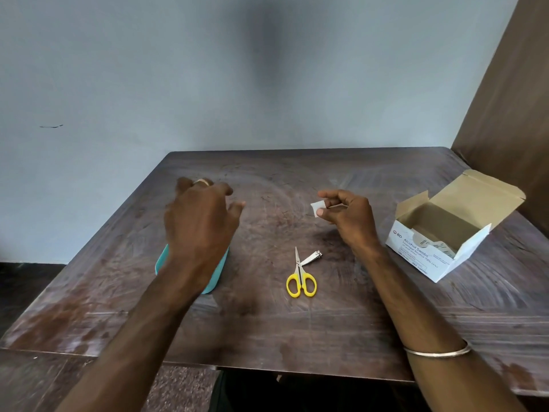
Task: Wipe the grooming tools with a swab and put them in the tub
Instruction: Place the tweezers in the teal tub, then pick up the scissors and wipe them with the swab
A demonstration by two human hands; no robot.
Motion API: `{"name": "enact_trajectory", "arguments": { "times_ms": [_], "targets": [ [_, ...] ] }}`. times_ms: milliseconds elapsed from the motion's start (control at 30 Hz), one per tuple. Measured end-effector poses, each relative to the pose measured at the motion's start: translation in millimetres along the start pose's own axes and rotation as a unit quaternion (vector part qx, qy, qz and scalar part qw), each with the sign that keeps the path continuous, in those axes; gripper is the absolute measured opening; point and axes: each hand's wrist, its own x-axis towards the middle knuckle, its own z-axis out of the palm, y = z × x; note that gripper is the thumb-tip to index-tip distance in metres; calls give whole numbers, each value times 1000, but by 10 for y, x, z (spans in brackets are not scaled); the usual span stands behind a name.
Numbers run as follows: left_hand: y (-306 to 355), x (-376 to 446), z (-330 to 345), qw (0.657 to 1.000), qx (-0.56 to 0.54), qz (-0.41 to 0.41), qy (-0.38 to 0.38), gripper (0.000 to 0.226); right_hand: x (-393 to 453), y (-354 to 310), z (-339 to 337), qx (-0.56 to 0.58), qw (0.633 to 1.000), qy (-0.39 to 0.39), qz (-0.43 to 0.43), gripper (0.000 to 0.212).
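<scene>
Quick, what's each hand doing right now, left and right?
Left hand: open, fingers spread, holding nothing, raised above the teal tub.
Right hand: pinching a small white swab between thumb and fingers.

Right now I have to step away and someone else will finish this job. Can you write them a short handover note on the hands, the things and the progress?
Left hand: open, fingers spread, holds nothing, above the teal tub, which it mostly hides.
Right hand: pinches a small white swab in the air.
Yellow-handled scissors and nail clipper lie side by side mid-table.
Open swab box sits to the right.
Done: a swab is out and in hand.
Left: both tools look untouched; wipe each and put them in the tub.
</scene>
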Motion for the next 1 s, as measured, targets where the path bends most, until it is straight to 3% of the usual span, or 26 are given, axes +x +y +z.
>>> {"name": "enact_trajectory", "arguments": {
  "times_ms": [67, 267, 433, 733, 833, 1000],
  "targets": [
    [142, -72, 3, 999, -26, 12, -43, 33, -8, -12, 2, -8, 1000, 1, -6, 27],
    [350, -324, 271, 959, -42, 22, -279, 27, -27, -56, 9, -3, 1000, 3, -21, 15],
    [330, -406, 465, 935, -56, 4, -351, 21, -28, -65, 25, 1, 1000, -3, -18, 12],
    [376, -388, 609, 939, -56, 3, -341, 20, -34, -64, 15, 24, 1000, -12, -16, 22],
    [380, -356, 638, 941, -68, -4, -330, 19, -35, -79, 15, 51, 999, -11, -1, 16],
    [336, -229, 647, 969, -116, -27, -215, 18, -29, -129, 12, 202, 976, -17, 80, 6]
  ]
}}
